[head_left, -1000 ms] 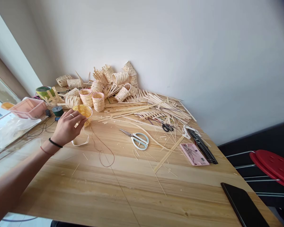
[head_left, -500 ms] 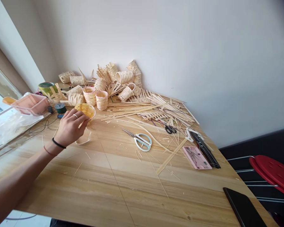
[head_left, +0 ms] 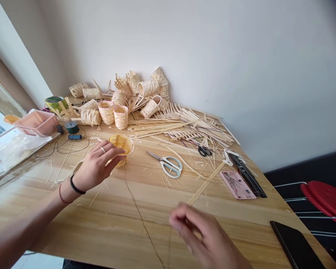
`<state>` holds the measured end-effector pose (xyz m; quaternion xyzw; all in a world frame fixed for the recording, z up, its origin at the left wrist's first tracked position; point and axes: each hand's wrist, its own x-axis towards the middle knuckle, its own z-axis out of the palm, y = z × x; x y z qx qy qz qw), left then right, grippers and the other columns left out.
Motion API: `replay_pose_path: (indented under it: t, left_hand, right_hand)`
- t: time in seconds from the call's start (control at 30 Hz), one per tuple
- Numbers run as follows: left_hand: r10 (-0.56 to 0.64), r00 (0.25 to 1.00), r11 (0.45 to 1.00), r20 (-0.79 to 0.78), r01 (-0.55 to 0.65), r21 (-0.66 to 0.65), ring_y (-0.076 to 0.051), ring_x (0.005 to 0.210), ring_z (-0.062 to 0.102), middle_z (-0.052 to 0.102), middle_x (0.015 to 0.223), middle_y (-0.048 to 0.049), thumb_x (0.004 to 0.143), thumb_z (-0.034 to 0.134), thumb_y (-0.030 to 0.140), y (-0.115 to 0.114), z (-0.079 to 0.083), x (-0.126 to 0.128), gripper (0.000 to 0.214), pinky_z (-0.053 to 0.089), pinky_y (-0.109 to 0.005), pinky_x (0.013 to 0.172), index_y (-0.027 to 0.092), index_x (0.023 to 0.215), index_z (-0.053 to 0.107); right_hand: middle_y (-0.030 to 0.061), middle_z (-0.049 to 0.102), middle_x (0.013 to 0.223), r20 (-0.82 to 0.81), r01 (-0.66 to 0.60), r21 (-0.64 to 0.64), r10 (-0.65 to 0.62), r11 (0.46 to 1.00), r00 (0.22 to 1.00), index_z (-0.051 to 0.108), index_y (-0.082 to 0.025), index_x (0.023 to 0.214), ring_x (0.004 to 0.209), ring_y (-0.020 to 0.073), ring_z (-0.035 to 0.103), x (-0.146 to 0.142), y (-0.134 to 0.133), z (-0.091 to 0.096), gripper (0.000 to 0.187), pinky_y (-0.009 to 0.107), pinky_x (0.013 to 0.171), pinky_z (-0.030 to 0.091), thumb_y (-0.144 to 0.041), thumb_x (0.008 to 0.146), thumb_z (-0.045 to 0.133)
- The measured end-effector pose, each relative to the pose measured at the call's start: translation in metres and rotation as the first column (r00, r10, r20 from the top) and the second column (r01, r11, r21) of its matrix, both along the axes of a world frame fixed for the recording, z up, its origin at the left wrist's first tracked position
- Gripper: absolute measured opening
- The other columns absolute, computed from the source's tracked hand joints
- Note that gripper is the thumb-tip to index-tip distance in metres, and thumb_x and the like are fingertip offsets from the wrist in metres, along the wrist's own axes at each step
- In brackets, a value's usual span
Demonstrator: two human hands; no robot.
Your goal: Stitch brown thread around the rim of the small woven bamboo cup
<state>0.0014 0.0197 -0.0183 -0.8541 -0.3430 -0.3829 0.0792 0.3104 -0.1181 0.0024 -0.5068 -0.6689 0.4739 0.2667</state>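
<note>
My left hand (head_left: pixel 100 162) is closed on the near rim of a small yellow woven basket (head_left: pixel 120 144) with a pale edge, fingers above and thumb below. From the basket a thin brown thread (head_left: pixel 141 216) runs down across the table toward its front edge. My right hand (head_left: pixel 198 233) is low in the middle, blurred by motion, its thumb and forefinger pinched together. A faint thread-like line hangs from its fingertips; whether a needle is there I cannot tell. Scissors (head_left: pixel 171 166) with white and light-blue handles lie beyond my hands.
Several pale woven baskets (head_left: pixel 121 116) and loose bamboo strips (head_left: pixel 156 127) are heaped by the wall. A green thread spool (head_left: pixel 72 127) and pink bin (head_left: pixel 37 123) stand left. Rightward lie black scissors (head_left: pixel 205 151), a pink tray (head_left: pixel 237 185) with small metal pieces and a phone (head_left: pixel 294 244).
My left hand has moved the yellow basket right and nearer to me, uncovering a blue spool. My right hand has come into view from below, with a faint line under its fingers.
</note>
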Motion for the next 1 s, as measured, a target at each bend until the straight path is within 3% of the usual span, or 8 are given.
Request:
replay_pose_path:
  t: [0.13, 0.3, 0.53, 0.67, 0.8, 1.0]
  left_hand:
    - [-0.057, 0.998, 0.998, 0.034, 0.058, -0.014, -0.017, 0.085, 0.066, 0.072, 0.094, -0.0021, 0.100, 0.064, 0.017, -0.010, -0.001, 0.005, 0.016, 0.057, -0.033, 0.081, 0.024, 0.114, 0.063]
    - [-0.068, 0.995, 0.997, 0.076, 0.071, -0.036, -0.016, 0.082, 0.065, 0.072, 0.093, -0.0012, 0.096, 0.066, 0.009, -0.019, -0.003, 0.011, 0.026, 0.056, -0.031, 0.076, 0.025, 0.117, 0.061]
    - [-0.004, 0.993, 0.995, 0.122, 0.016, -0.103, -0.016, 0.077, 0.064, 0.070, 0.087, -0.0008, 0.096, 0.067, 0.009, -0.024, -0.002, 0.016, 0.026, 0.055, -0.033, 0.070, 0.026, 0.113, 0.060]
    - [0.008, 0.993, 0.991, 0.117, 0.008, -0.131, -0.015, 0.079, 0.064, 0.070, 0.089, -0.0009, 0.094, 0.068, 0.006, -0.024, -0.002, 0.014, 0.027, 0.055, -0.031, 0.072, 0.025, 0.112, 0.061]
    - [0.008, 0.992, 0.994, 0.125, 0.005, -0.105, -0.013, 0.079, 0.061, 0.068, 0.088, -0.0005, 0.091, 0.071, 0.003, -0.021, -0.004, 0.010, 0.028, 0.053, -0.028, 0.072, 0.020, 0.111, 0.063]
    - [0.008, 0.996, 0.995, 0.087, 0.000, -0.096, -0.013, 0.082, 0.057, 0.063, 0.089, -0.0007, 0.090, 0.069, -0.003, -0.017, -0.005, 0.002, 0.036, 0.050, -0.027, 0.075, 0.022, 0.116, 0.068]
  right_hand:
    - [0.0011, 0.065, 0.086, -0.115, 0.086, 0.351, -0.048, 0.932, 0.992, 0.064, -0.023, 0.094, 0.079, 0.0154, 0.062, -0.043, 0.060, 0.002, 0.020, 0.028, 0.075, 0.052, -0.033, 0.107, 0.054]
    - [0.0072, 0.071, 0.114, -0.166, 0.073, 0.451, 0.003, 0.890, 0.986, 0.069, -0.023, 0.096, 0.105, 0.0205, 0.069, -0.075, 0.089, -0.015, 0.011, 0.036, 0.095, 0.055, -0.023, 0.104, 0.061]
    - [0.0055, 0.076, 0.104, -0.315, 0.149, 0.388, -0.021, 0.909, 0.949, 0.074, -0.023, 0.098, 0.102, 0.0207, 0.072, -0.092, 0.088, -0.031, 0.012, 0.035, 0.093, 0.057, -0.018, 0.102, 0.064]
    - [0.0042, 0.077, 0.100, -0.443, 0.176, 0.230, -0.058, 0.957, 0.894, 0.075, -0.022, 0.099, 0.099, 0.0198, 0.073, -0.092, 0.083, -0.032, 0.011, 0.034, 0.093, 0.056, -0.023, 0.102, 0.064]
    - [0.0027, 0.075, 0.098, -0.653, 0.104, 0.032, -0.058, 0.994, 0.755, 0.075, -0.023, 0.097, 0.098, 0.0176, 0.071, -0.084, 0.078, -0.033, 0.009, 0.032, 0.095, 0.056, -0.027, 0.102, 0.068]
    - [0.0020, 0.067, 0.091, -0.851, -0.141, -0.068, 0.016, 0.988, 0.524, 0.075, -0.023, 0.096, 0.088, 0.0159, 0.065, -0.070, 0.075, -0.036, 0.008, 0.032, 0.087, 0.053, -0.029, 0.100, 0.071]
